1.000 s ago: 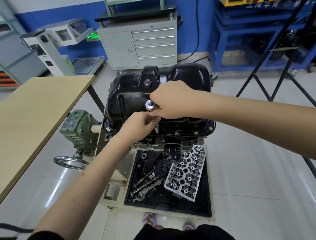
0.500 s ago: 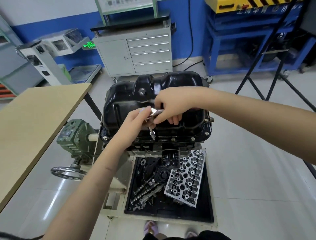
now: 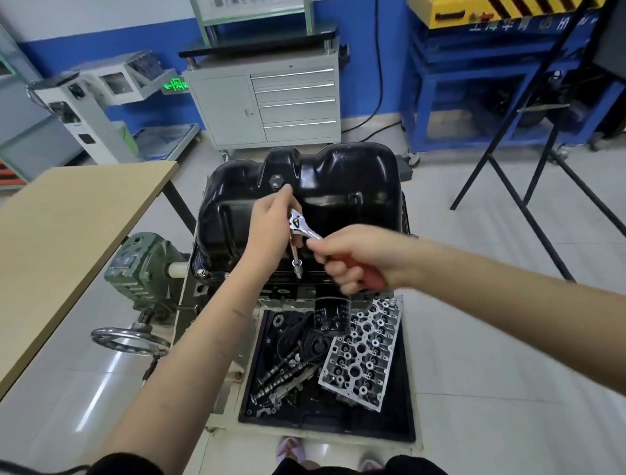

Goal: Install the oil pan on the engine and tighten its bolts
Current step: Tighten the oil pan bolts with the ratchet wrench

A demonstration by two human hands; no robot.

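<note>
right hand (image 3: 352,257) gripping ratchet (image 3: 299,225), left hand (image 3: 271,230) steadying

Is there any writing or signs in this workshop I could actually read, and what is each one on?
Nothing reads clearly as words.
Green lit exit sign beside the grey drawer cabinet: an arrow pointing left and a running figure, no letters.
Blue characters on the yellow machine: too blurred to read.
Board above the cabinet: print too small.
Black oil filter: label unreadable.

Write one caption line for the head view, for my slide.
Right hand grips the ratchet handle, left hand steadies its head, socket on an oil pan bolt.
</note>
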